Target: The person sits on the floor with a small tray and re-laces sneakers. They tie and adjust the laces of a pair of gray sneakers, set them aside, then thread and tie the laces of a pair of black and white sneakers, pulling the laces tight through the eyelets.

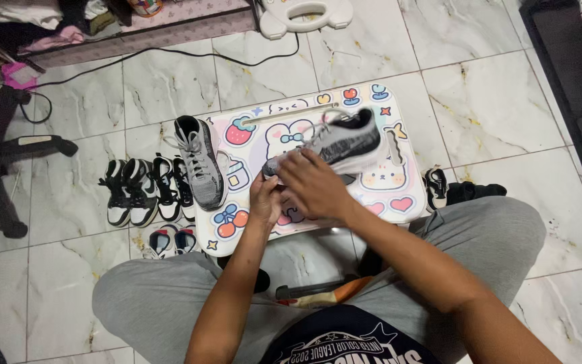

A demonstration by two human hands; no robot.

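Note:
A grey knit sneaker [345, 142] with a black heel and white sole is lifted over a small white lap table [399, 202] printed with cartoon fruits and hearts. My left hand [265, 199] grips its toe end from below. My right hand [312, 185] lies over the toe and front laces. The matching grey sneaker [201, 162] rests on the table's left edge, toe toward me, laces loose.
Several small black-and-white shoes [144, 191] line the marble floor left of the table, with one more [436, 187] on the right. A black chair base [1, 162] stands far left. A cable [170, 52] and a white plastic seat [304, 15] lie beyond.

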